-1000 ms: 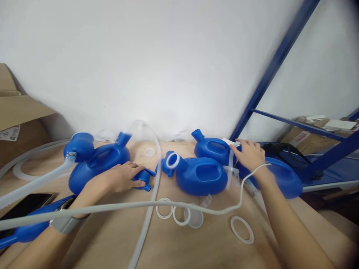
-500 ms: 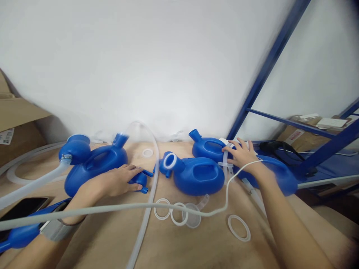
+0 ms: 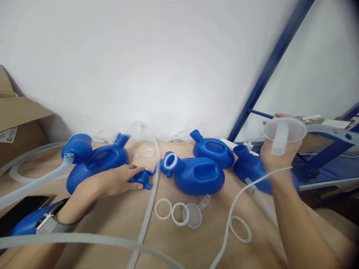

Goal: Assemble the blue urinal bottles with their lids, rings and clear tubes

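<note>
My right hand [image 3: 276,155] is raised above the table at the right, closed around a clear plastic funnel [image 3: 284,132] with its wide mouth facing me. My left hand [image 3: 119,180] rests on the wooden table [image 3: 196,246], fingers lying over a small blue fitting [image 3: 141,179] beside a large blue jug [image 3: 97,162]. Three more blue jugs lie in a row: one in the middle [image 3: 196,175], one behind it [image 3: 213,146], one under my right hand [image 3: 252,168]. A thin white tube [image 3: 238,198] runs from my right wrist down across the table.
Clear rings [image 3: 163,208] [image 3: 240,228] and a second clear funnel [image 3: 194,215] lie on the table front. A wide translucent hose [image 3: 151,186] arcs across the middle. A dark phone [image 3: 19,211] lies at left, cardboard boxes [image 3: 19,119] behind it. Blue shelf framing [image 3: 269,71] stands at right.
My right hand has lifted from the jugs at the right, bringing up a clear funnel, and the thin tube rose with it. My left hand has stayed on the blue fitting.
</note>
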The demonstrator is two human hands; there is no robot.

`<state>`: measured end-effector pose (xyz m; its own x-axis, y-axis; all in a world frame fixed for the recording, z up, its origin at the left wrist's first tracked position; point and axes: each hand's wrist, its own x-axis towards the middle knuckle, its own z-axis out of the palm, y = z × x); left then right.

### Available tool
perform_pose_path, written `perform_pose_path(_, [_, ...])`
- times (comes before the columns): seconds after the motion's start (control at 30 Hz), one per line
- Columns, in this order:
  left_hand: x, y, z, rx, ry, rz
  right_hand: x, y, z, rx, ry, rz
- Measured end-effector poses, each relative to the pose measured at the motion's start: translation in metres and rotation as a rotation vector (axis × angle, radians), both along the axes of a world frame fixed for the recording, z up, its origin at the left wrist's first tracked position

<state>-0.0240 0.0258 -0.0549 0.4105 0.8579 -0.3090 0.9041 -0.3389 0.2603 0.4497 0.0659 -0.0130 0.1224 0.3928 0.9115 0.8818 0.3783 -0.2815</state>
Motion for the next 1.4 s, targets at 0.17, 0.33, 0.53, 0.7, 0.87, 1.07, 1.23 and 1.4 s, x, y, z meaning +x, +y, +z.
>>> perform_pose_path(0.17, [-0.002,-0.004,0.000,0.052,-0.078,0.006,-0.039,-0.039,0.023,0.128,-0.021,0.126])
perform_pose_path(0.33, [0.006,-0.007,0.008,0.166,-0.154,-0.016,-0.053,-0.051,0.024,0.057,-0.359,0.195])
perform_pose_path(0.53, [0.048,-0.037,0.032,0.099,-0.688,-0.087,-0.106,-0.046,-0.009,-0.155,-0.669,0.663])
perform_pose_path(0.7, [0.078,-0.059,0.030,-0.154,-0.963,-0.103,-0.147,-0.043,-0.045,-0.197,-0.683,0.827])
perform_pose_path(0.87, [0.087,-0.054,0.015,-0.290,-1.134,-0.108,-0.154,-0.045,-0.054,-0.203,-0.705,0.842])
perform_pose_path(1.07, [0.076,-0.051,0.029,-0.271,-1.140,-0.083,-0.146,-0.039,-0.049,-0.214,-0.639,0.777])
perform_pose_path(1.23, [0.043,-0.050,0.048,-0.106,-1.182,0.023,-0.125,-0.014,-0.057,-0.384,-0.439,0.549])
perform_pose_path(1.4, [0.010,-0.045,0.063,0.198,-1.138,0.178,-0.118,0.001,-0.072,-0.546,-0.447,0.477])
